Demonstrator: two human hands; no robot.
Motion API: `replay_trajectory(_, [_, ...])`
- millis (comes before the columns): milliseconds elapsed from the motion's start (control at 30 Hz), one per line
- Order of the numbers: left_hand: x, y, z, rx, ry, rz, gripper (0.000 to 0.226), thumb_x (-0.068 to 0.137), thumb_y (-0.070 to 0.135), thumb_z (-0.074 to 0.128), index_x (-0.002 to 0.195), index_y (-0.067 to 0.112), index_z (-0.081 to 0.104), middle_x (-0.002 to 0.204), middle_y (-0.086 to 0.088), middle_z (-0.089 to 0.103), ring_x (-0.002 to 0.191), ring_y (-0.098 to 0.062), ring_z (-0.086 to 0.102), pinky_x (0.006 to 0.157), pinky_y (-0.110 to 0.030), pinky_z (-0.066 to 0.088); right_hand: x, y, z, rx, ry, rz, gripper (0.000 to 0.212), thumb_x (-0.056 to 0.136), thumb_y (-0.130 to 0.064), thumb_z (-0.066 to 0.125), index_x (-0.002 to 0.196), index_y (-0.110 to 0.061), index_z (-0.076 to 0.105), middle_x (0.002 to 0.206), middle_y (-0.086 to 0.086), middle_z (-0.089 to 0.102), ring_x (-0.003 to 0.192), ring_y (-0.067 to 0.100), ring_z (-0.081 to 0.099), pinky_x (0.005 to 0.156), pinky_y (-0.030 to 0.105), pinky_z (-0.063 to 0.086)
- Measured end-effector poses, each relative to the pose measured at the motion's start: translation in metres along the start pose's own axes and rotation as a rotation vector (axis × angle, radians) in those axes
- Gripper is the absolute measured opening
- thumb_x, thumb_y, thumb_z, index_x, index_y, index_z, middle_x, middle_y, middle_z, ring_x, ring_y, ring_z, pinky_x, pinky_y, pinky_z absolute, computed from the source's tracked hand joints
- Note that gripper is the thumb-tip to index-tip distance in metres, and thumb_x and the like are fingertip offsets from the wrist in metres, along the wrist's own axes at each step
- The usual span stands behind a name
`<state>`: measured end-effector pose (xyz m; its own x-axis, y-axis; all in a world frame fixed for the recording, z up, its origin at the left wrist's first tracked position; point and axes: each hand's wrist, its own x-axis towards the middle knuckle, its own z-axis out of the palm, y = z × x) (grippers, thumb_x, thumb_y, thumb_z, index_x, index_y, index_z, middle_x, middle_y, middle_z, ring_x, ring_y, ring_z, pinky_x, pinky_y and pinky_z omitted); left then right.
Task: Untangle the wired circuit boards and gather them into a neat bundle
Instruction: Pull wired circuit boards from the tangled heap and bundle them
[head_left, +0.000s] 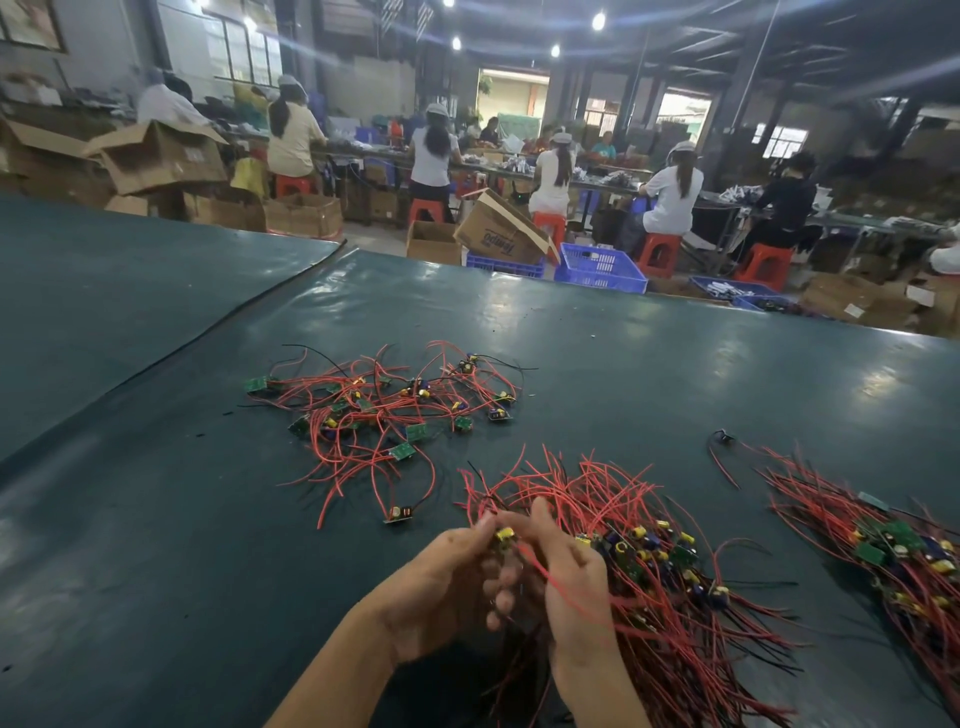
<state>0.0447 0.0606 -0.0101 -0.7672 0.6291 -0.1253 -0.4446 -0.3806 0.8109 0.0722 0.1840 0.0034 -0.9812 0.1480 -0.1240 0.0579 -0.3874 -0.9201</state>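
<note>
Your left hand (447, 587) and right hand (569, 577) both pinch one board (503, 535), mostly hidden between them, while the bundle (654, 577) beside them is cut off below.

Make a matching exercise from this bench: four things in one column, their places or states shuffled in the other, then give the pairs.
Things
1. tangle
2. held board
3. big bundle
4. blue crate

Places or states
a. beyond the far edge of the table
b. pinched between the left hand and the right hand
c. spread loose mid-table, untouched
d. lying on the table by the right hand

Pairs: 1-c, 2-b, 3-d, 4-a
</note>
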Motion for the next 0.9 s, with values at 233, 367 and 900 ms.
replay_trajectory(233, [0.002, -0.003, -0.004, 0.161, 0.030, -0.077, 0.045, 0.074, 0.056, 0.072, 0.060, 0.017, 0.055, 0.059, -0.001, 0.059, 0.044, -0.008, 0.050, 0.044, -0.019, 0.041, -0.004, 0.003, 0.003, -0.060, -0.091, -0.015, 0.035, 0.075, -0.037, 0.067, 0.071, -0.004, 0.076, 0.046, 0.013, 0.050, 0.032, 0.021, 0.045, 0.038, 0.028, 0.047])
replay_trajectory(367, [0.007, -0.006, -0.005, 0.114, 0.099, -0.060, 0.045, 0.073, 0.057, 0.072, 0.060, 0.017, 0.058, 0.056, 0.000, 0.056, 0.045, -0.008, 0.050, 0.047, -0.020, 0.043, -0.001, 0.004, 0.000, -0.016, -0.005, -0.049, 0.013, 0.068, -0.027, 0.071, 0.066, -0.015, 0.075, 0.055, 0.015, 0.059, 0.040, 0.018, 0.055, 0.039, 0.028, 0.049])
replay_trajectory(900, [0.010, -0.022, 0.014, 0.438, 0.198, 0.311, 0.029, 0.077, 0.045, 0.071, 0.077, 0.017, 0.063, 0.065, -0.003, 0.059, 0.059, -0.018, 0.055, 0.062, -0.031, 0.046, -0.003, 0.002, 0.001, -0.006, 0.259, -0.145, 0.028, 0.080, -0.021, 0.075, 0.054, -0.011, 0.071, 0.045, 0.003, 0.056, 0.038, 0.010, 0.049, 0.038, 0.021, 0.042])
